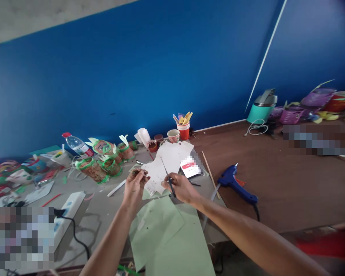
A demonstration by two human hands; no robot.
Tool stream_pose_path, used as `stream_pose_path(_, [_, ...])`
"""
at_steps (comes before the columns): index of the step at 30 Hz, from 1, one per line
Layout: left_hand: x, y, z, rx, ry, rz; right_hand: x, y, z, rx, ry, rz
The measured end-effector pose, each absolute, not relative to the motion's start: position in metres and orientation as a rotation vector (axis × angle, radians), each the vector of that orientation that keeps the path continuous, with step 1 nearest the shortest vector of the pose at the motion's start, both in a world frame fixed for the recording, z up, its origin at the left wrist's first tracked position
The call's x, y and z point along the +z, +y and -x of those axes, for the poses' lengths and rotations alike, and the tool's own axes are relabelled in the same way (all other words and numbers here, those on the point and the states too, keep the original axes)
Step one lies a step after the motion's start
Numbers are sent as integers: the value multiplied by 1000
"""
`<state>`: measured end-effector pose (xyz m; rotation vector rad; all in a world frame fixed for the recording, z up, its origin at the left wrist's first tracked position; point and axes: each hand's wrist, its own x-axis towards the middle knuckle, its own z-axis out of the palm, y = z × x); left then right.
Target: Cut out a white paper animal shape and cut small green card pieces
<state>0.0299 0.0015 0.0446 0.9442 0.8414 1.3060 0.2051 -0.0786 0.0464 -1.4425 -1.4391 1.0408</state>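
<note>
My left hand (136, 183) is closed in a pinch above the white paper, its fingertips stained dark. A small dark, greenish bit shows at the fingers, too small to name. To its right, my right hand (178, 188) grips a slim dark pointed tool (169, 178), its thin tip pointing up and away over the paper. Whether the tool is a pair of tweezers or a blade I cannot tell. Under and beyond both hands lies the crumpled white paper (158, 166). Pale green sheets (172, 237) spread between my forearms.
A blue glue gun (238, 184) lies at right beside a wooden stick (209, 172). Green-edged brown pots (92, 170) and a water bottle (79, 145) stand at left, near a power strip (70, 212). Behind are a patterned cup (173, 135) and a red cup (184, 131) of tools.
</note>
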Motion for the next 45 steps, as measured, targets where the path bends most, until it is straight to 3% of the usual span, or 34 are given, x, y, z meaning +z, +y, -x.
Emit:
stream_pose_path(9, [74, 31, 31, 1116, 1109, -1302, 48, -77, -208, 1021, -1424, 1436])
stream_pose_path(14, [62, 39, 52, 803, 1349, -1699, 48, -78, -209, 1000, -1456, 1427])
stream_pose_path(26, [34, 53, 44, 325, 1398, -2189, 45, -77, -206, 1014, -1448, 1460])
stream_pose_path(45, [30, 60, 48, 76, 1419, -2482, 43, -77, -208, 972, -1519, 1501])
